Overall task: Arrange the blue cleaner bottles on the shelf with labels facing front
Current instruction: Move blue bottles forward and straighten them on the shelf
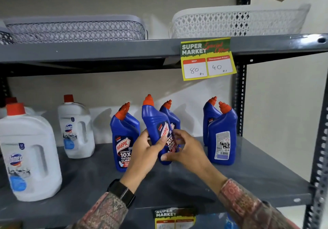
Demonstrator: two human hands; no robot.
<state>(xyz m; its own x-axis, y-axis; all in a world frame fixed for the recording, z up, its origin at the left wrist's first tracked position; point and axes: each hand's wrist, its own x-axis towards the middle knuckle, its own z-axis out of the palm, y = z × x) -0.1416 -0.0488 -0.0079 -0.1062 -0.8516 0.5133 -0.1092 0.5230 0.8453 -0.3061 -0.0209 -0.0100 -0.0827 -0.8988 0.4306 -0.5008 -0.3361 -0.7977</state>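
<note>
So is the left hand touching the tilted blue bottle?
Touching. The head view shows the left hand wrapped on the tilted blue bottle, thumb across its label.

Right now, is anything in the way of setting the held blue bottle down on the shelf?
Nothing visible does. Both hands, left and right, hold the tilted blue bottle over bare shelf. A front-facing bottle stands to its left, another bottle close behind, and a backwards bottle to its right.
</note>
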